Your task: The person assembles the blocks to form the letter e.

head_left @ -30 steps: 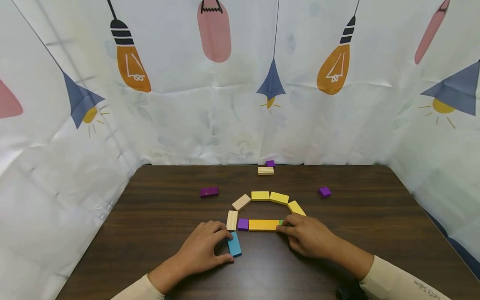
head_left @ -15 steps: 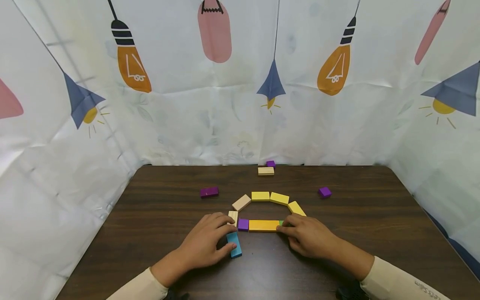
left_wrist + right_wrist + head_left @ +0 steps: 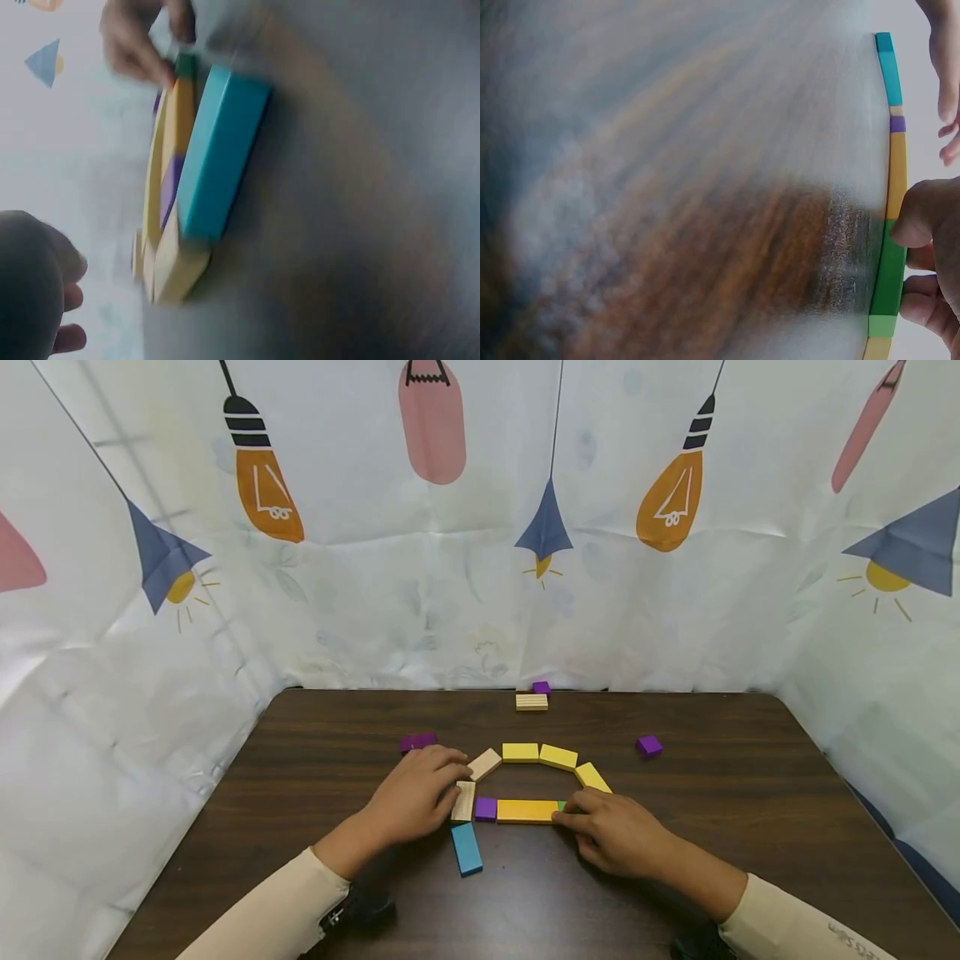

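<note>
My left hand (image 3: 412, 797) hovers beside the left end of a curved row of blocks, fingers loosely bent. Its fingertips are near a pale wooden block (image 3: 484, 765) and a second pale block (image 3: 464, 802); the left wrist view shows nothing in them. Just below lies a blue block (image 3: 467, 850). My right hand (image 3: 626, 835) holds a green block (image 3: 887, 270) between thumb and fingers on the table, mostly covered by the hand in the head view. That block adjoins a long orange block (image 3: 527, 812), with a purple block (image 3: 486, 810) at the orange one's left end.
Three yellow blocks (image 3: 521, 752) continue the curve toward my right hand. Farther out are a dark magenta block (image 3: 417, 742), a purple block (image 3: 649, 746) and a striped pale block (image 3: 532, 702) with a small purple one behind. A printed cloth (image 3: 450, 610) surrounds the dark table (image 3: 337, 718).
My left hand has let go of the blue block and moved away, up past the pale blocks. The blue block has shifted slightly. My right hand has stayed in place.
</note>
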`<state>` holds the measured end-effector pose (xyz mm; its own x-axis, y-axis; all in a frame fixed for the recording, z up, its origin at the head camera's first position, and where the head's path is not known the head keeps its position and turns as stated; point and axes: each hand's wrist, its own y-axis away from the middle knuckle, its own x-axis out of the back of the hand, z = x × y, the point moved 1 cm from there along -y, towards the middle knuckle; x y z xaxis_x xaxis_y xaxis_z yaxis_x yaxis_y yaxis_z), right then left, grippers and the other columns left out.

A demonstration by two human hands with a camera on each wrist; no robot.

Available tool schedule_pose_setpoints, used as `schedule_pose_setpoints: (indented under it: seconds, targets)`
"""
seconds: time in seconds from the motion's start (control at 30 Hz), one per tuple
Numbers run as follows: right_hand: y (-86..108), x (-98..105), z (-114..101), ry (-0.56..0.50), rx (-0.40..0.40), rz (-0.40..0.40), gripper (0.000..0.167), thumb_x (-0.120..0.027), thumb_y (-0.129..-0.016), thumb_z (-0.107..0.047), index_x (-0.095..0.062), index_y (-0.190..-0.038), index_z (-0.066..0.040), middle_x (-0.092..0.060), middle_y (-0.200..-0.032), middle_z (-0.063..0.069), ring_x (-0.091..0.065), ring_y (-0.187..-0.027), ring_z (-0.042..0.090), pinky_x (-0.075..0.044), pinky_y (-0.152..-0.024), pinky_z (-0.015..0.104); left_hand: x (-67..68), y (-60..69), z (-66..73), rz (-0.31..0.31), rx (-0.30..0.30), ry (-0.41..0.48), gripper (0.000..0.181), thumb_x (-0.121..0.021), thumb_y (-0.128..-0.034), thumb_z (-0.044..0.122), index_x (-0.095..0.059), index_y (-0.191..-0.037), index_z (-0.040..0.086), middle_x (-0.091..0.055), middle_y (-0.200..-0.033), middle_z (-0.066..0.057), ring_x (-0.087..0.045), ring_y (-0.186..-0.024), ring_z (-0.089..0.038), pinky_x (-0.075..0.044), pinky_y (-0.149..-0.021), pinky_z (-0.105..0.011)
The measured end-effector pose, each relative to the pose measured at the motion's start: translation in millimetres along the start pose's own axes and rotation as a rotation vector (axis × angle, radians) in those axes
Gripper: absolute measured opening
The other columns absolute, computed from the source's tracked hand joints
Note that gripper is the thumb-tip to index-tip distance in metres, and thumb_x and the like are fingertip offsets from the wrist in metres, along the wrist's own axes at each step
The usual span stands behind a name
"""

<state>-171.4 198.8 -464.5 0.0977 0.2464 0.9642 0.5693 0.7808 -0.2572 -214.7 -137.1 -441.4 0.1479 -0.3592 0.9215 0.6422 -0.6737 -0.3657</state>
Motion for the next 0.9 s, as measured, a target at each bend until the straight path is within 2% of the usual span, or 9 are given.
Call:
schedule_pose_setpoints:
  seconds: [0.07,0.17,0.27,0.43,0.6,0.9]
  targets:
    - [-0.3,0.6,0.1,-0.002,0.000,-0.001,0.037,-0.075,-0.088,-0.013,-0.075,-0.125,-0.015,-0.062,-0.108,-0.002,-0.058,-0.086,0.008,-0.050,-0.065,0.022,2.5,-2.2,-12.8,0.019,0.032,-0.028,0.024,-0.068,-0.0952,0.011,-0.073,-0.118,0.013,-0.066,-0.127,-0.006,-0.058,-0.120,-0.028,-0.047,-0.099,-0.053]
    - [-0.6,1.4,0.5,-0.003,0.000,-0.004,0.037,-0.075,-0.088,-0.013,-0.075,-0.126,-0.014,-0.062,-0.108,-0.002,-0.057,-0.086,0.008,-0.050,-0.065,0.022,4.0,-3.3,-33.9,0.007,0.082,-0.064,0.026,-0.066,-0.0960,0.006,-0.073,-0.120,0.012,-0.065,-0.129,-0.008,-0.059,-0.121,-0.030,-0.048,-0.098,-0.054]
    - [-0.7,1.5,0.9,-0.001,-0.003,-0.009,0.038,-0.074,-0.088,-0.013,-0.075,-0.126,-0.014,-0.062,-0.108,-0.001,-0.057,-0.085,0.008,-0.050,-0.065,0.022,3.8,-2.1,-54.1,-0.033,0.141,-0.076,0.028,-0.062,-0.0975,0.004,-0.072,-0.123,0.012,-0.063,-0.136,-0.010,-0.057,-0.125,-0.032,-0.047,-0.099,-0.057]
    - [-0.3,0.3,0.8,-0.006,-0.005,-0.011,0.038,-0.074,-0.089,-0.013,-0.075,-0.126,-0.015,-0.062,-0.108,-0.002,-0.057,-0.085,0.007,-0.049,-0.065,0.022,0.9,2.8,-79.3,-0.114,0.221,-0.031,0.040,-0.053,-0.0967,-0.001,-0.071,-0.128,0.014,-0.055,-0.148,-0.010,-0.051,-0.132,-0.035,-0.042,-0.104,-0.061]
    - [0.1,0.0,0.1,-0.010,-0.008,-0.007,0.037,-0.074,-0.089,-0.013,-0.075,-0.126,-0.015,-0.062,-0.108,-0.002,-0.057,-0.085,0.007,-0.049,-0.065,0.022,-2.3,5.7,-90.0,-0.155,0.234,0.014,0.044,-0.050,-0.0945,-0.004,-0.070,-0.130,0.013,-0.054,-0.149,-0.009,-0.050,-0.132,-0.035,-0.040,-0.104,-0.062]
    - [-0.1,0.9,0.1,0.001,-0.005,-0.006,0.038,-0.074,-0.089,-0.013,-0.075,-0.126,-0.015,-0.062,-0.108,-0.002,-0.057,-0.087,0.008,-0.050,-0.065,0.022,-4.4,7.1,-94.6,-0.171,0.248,0.011,0.048,-0.050,-0.0896,-0.007,-0.071,-0.128,0.013,-0.062,-0.135,-0.010,-0.053,-0.127,-0.035,-0.042,-0.104,-0.060]
